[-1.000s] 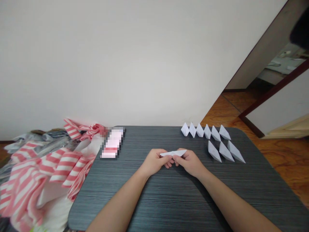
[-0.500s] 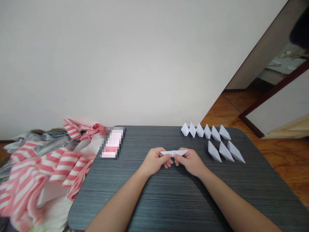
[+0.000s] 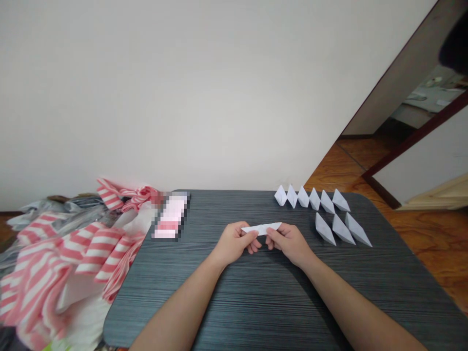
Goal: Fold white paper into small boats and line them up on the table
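Note:
Between my two hands is a small folded white paper boat (image 3: 262,228), long and narrow with pointed ends. My left hand (image 3: 236,243) pinches its left end, thumb on the near side. At the other end, my right hand (image 3: 290,243) grips it between thumb and fingers, the thumb lying over the paper. Both hands are just above the dark table (image 3: 248,302). Other folded white paper boats stand to the right, several in a back row (image 3: 303,197) and three in a nearer row (image 3: 342,229).
A phone-like object (image 3: 170,217), blurred out by pixels, lies at the table's left. Beyond that edge is a heap of red-and-white striped cloth (image 3: 66,263). A pale wall (image 3: 219,97) rises behind the table; wooden floor (image 3: 431,229) shows at the right.
The paper boat has tilted slightly, its right end higher, and more of its side shows. My right thumb has shifted a little to the right along it.

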Motion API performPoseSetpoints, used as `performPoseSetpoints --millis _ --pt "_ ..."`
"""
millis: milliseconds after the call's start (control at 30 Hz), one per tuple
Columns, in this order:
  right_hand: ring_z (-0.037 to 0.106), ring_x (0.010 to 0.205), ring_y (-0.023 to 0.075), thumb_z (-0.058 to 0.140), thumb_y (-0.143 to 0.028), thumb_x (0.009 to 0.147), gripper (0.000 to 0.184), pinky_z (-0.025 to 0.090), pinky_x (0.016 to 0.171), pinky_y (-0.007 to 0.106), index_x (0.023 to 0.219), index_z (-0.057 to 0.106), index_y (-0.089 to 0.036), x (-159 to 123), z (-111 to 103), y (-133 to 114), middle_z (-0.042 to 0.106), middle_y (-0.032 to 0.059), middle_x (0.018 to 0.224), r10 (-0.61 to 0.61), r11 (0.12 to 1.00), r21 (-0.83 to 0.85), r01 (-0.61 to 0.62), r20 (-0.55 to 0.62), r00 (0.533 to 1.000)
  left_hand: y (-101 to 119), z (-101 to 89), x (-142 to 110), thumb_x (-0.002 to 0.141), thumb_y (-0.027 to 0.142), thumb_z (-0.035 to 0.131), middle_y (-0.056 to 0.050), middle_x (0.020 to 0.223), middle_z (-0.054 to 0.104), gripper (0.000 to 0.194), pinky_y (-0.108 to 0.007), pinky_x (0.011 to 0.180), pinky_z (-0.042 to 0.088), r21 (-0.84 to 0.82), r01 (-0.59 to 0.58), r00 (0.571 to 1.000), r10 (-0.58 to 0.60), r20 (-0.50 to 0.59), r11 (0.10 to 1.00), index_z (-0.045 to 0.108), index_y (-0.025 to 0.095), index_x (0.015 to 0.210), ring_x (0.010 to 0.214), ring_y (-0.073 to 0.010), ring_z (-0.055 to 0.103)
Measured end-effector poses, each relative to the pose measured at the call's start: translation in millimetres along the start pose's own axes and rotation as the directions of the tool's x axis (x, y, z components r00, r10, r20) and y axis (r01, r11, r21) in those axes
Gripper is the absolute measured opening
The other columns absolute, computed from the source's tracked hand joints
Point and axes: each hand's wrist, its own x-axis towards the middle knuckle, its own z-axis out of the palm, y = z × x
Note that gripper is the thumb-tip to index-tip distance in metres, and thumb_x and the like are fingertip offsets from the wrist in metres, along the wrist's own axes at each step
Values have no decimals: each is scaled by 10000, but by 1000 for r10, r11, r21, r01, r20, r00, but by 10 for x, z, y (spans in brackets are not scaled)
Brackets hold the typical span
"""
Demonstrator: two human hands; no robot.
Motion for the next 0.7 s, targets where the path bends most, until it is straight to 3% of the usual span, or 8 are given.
performPoseSetpoints --millis 200,367,533,700 --pt "515 486 112 520 -420 862 341 379 495 230 650 573 -158 -10 -21 -39 584 5 536 -41 999 -31 40 -36 998 -15 -29 16 774 397 616 -90 696 687 303 -233 508 481 -1 7 1000 -7 5 1000 560 100 760 525 -119 603" --pt "527 506 122 511 -368 868 312 408 539 243 633 565 -169 -31 -24 -95 589 2 547 -113 970 -218 108 -6 994 -15 -24 29 761 372 636 -62 742 671 322 -237 554 493 14 -27 999 27 21 1000 602 108 942 563 -108 596" --pt "521 494 117 506 -322 863 273 397 525 232 641 559 -174 -36 31 -111 582 -10 539 -123 948 -286 136 65 990 -32 -6 14 803 392 576 -72 687 655 312 -219 542 474 156 -20 996 6 93 988 639 89 767 561 -100 573" --pt "504 499 110 508 -310 857 235 388 525 222 669 547 -175 -29 39 -106 568 -21 543 -109 954 -272 126 76 991 -45 -6 13 804 409 566 -59 649 649 324 -211 515 460 152 -14 998 5 59 988 619 98 729 525 -93 559"
